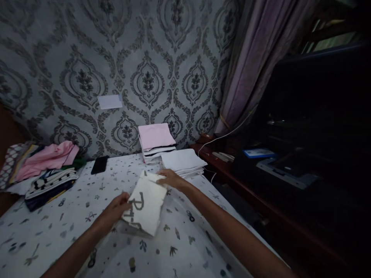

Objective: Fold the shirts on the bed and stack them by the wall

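A folded cream-white garment (150,204) with dark lettering hangs tilted just over the patterned bedsheet (116,251). My left hand (118,206) grips its left edge, fingers closed around the cloth. At its upper right corner, my right hand (171,179) pinches the fabric. Beyond my right hand lies a stack of folded white cloths (185,160). Behind that, against the wall, stands a pile of folded clothes with a pink one (156,136) on top.
At the left sit a crumpled pink cloth (46,160) and a folded striped garment (53,180). A black phone (99,165) lies near the wall. To the right, past the bed's edge, is a dark reddish wooden ledge (249,183) with a white cable (226,135).
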A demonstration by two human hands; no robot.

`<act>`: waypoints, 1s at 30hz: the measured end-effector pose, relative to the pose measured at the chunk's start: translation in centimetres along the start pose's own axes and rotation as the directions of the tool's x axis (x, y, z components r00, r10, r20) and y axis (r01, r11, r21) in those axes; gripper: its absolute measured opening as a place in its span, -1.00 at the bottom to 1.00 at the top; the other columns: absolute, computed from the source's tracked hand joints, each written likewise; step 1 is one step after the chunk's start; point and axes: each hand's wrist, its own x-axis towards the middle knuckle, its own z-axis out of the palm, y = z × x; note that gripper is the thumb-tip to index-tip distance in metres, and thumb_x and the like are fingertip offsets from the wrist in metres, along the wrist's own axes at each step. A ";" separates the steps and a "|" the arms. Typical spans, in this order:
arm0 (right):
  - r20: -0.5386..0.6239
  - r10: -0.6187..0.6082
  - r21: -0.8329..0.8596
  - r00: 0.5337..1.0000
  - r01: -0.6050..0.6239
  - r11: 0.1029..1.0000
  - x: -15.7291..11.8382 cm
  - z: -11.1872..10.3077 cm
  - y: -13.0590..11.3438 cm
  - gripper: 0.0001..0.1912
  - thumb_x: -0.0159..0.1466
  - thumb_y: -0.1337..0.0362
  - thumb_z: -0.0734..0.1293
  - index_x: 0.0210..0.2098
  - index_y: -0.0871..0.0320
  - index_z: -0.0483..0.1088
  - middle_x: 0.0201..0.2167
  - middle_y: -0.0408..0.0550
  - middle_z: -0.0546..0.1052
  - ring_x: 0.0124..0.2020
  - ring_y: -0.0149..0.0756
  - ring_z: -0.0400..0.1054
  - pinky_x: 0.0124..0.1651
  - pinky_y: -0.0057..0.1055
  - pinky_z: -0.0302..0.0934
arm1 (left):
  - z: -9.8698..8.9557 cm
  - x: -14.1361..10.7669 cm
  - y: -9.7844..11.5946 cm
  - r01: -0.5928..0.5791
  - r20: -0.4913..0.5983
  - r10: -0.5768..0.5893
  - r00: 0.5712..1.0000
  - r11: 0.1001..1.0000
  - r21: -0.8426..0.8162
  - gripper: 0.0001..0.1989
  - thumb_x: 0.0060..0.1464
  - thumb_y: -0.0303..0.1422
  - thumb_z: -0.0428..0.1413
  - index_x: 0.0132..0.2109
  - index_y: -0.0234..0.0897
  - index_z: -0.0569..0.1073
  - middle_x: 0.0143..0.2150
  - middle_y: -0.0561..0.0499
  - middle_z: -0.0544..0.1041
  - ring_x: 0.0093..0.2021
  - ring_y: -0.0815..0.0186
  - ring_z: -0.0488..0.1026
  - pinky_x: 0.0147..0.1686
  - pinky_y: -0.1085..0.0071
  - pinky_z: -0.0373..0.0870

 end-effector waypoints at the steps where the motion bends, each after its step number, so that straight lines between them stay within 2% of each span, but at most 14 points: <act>1: -0.028 -0.001 0.057 1.000 0.003 0.998 -0.4 -0.9 -0.1 -0.72 -0.04 0.13 0.46 -0.36 0.15 0.49 -0.41 -0.15 0.56 -0.35 -0.25 0.42 -0.34 -0.41 0.25 | 0.2 0.4 1.2 0.000 -0.025 -0.002 1.000 0.998 -0.057 -0.62 -0.14 -0.05 0.20 -0.34 -0.19 0.26 -0.43 0.12 0.44 -0.41 0.30 0.43 -0.43 0.44 0.34; 4: -0.165 0.014 0.181 0.986 0.017 0.983 -1.2 -3.6 -0.4 -0.62 -0.02 0.01 0.43 -0.33 0.15 0.47 -0.45 -0.16 0.53 -0.44 -0.32 0.36 -0.40 -0.43 0.20 | 1.6 2.8 4.7 -0.028 -0.080 0.017 0.997 0.990 -0.138 -0.56 -0.15 -0.05 0.27 -0.25 -0.16 0.27 -0.42 0.12 0.48 -0.40 0.29 0.48 -0.49 0.44 0.41; 6: -0.276 0.039 0.229 0.960 0.026 0.973 -1.4 -5.5 -0.3 -0.61 -0.03 0.00 0.42 -0.33 0.15 0.44 -0.47 -0.17 0.51 -0.48 -0.36 0.32 -0.43 -0.45 0.17 | 3.1 5.2 6.3 -0.022 -0.006 0.021 1.000 0.988 -0.152 -0.50 -0.21 -0.12 0.34 -0.17 -0.17 0.31 -0.37 0.08 0.53 -0.39 0.27 0.51 -0.49 0.40 0.47; 8: -0.383 0.070 0.257 0.921 0.033 0.966 -1.5 -7.5 0.0 -0.61 -0.07 0.02 0.43 -0.36 0.15 0.43 -0.50 -0.18 0.48 -0.51 -0.38 0.29 -0.45 -0.46 0.14 | 4.8 7.8 7.4 0.015 0.108 0.002 0.994 0.988 -0.153 -0.44 -0.28 -0.26 0.40 -0.11 -0.20 0.34 -0.32 0.03 0.57 -0.39 0.24 0.54 -0.48 0.35 0.52; 9: -0.432 0.085 0.265 0.898 0.036 0.964 -1.5 -8.4 0.4 -0.62 -0.10 0.03 0.44 -0.37 0.15 0.42 -0.52 -0.18 0.47 -0.52 -0.38 0.28 -0.47 -0.46 0.13 | 5.5 9.2 7.8 0.018 0.128 0.002 0.992 0.987 -0.159 -0.43 -0.30 -0.34 0.40 -0.11 -0.22 0.35 -0.32 0.01 0.58 -0.41 0.24 0.54 -0.48 0.35 0.52; 13: -0.604 0.133 0.263 0.786 0.039 0.964 -0.6 -12.0 2.1 -0.61 -0.14 0.03 0.44 -0.41 0.13 0.40 -0.54 -0.17 0.46 -0.52 -0.35 0.29 -0.49 -0.44 0.14 | 7.3 15.1 9.9 -0.091 -0.024 0.088 0.996 0.970 -0.226 -0.55 -0.23 -0.47 0.35 -0.19 -0.24 0.33 -0.41 0.09 0.52 -0.49 0.38 0.47 -0.49 0.46 0.46; 17: -0.724 0.142 0.194 0.675 0.002 0.981 1.9 -14.5 4.0 -0.68 -0.10 0.05 0.38 -0.41 0.12 0.39 -0.51 -0.14 0.48 -0.48 -0.31 0.33 -0.46 -0.42 0.19 | 8.4 20.7 11.7 -0.160 -0.134 0.131 0.982 0.959 -0.234 -0.62 -0.12 -0.51 0.28 -0.22 -0.21 0.25 -0.50 0.19 0.38 -0.55 0.47 0.36 -0.47 0.51 0.40; 20: -0.787 0.119 0.102 0.606 -0.062 0.993 3.8 -15.7 5.6 -0.77 -0.09 0.12 0.35 -0.47 0.10 0.39 -0.53 -0.14 0.48 -0.41 -0.26 0.36 -0.38 -0.39 0.23 | 9.6 23.9 11.5 -0.183 -0.200 0.142 0.969 0.962 -0.202 -0.62 -0.11 -0.51 0.26 -0.24 -0.20 0.21 -0.51 0.23 0.32 -0.56 0.47 0.32 -0.48 0.52 0.34; 22: -0.810 0.104 0.040 0.577 -0.122 0.992 4.5 -16.1 6.8 -0.85 -0.12 0.19 0.36 -0.55 0.09 0.36 -0.57 -0.17 0.46 -0.37 -0.22 0.37 -0.31 -0.36 0.25 | 10.5 25.4 10.6 -0.185 -0.227 0.144 0.963 0.968 -0.168 -0.60 -0.14 -0.49 0.29 -0.24 -0.19 0.21 -0.51 0.25 0.29 -0.57 0.47 0.30 -0.49 0.53 0.30; 25: -0.822 0.092 -0.025 0.563 -0.198 0.980 4.7 -16.3 8.4 -0.91 -0.15 0.27 0.35 -0.61 0.08 0.34 -0.58 -0.17 0.46 -0.31 -0.17 0.41 -0.17 -0.30 0.27 | 11.1 26.8 9.0 -0.190 -0.246 0.155 0.957 0.974 -0.125 -0.57 -0.16 -0.46 0.31 -0.21 -0.18 0.23 -0.52 0.27 0.25 -0.58 0.48 0.26 -0.51 0.55 0.23; 30: -0.817 0.071 -0.080 0.572 -0.236 0.968 4.5 -16.0 9.6 -0.78 -0.04 0.23 0.32 -0.37 0.12 0.46 -0.38 -0.08 0.57 -0.20 -0.13 0.46 -0.15 -0.30 0.31 | 10.7 27.7 8.1 -0.211 -0.267 0.175 0.948 0.971 -0.114 -0.65 -0.07 -0.43 0.25 -0.17 -0.18 0.25 -0.49 0.25 0.27 -0.58 0.47 0.25 -0.52 0.56 0.20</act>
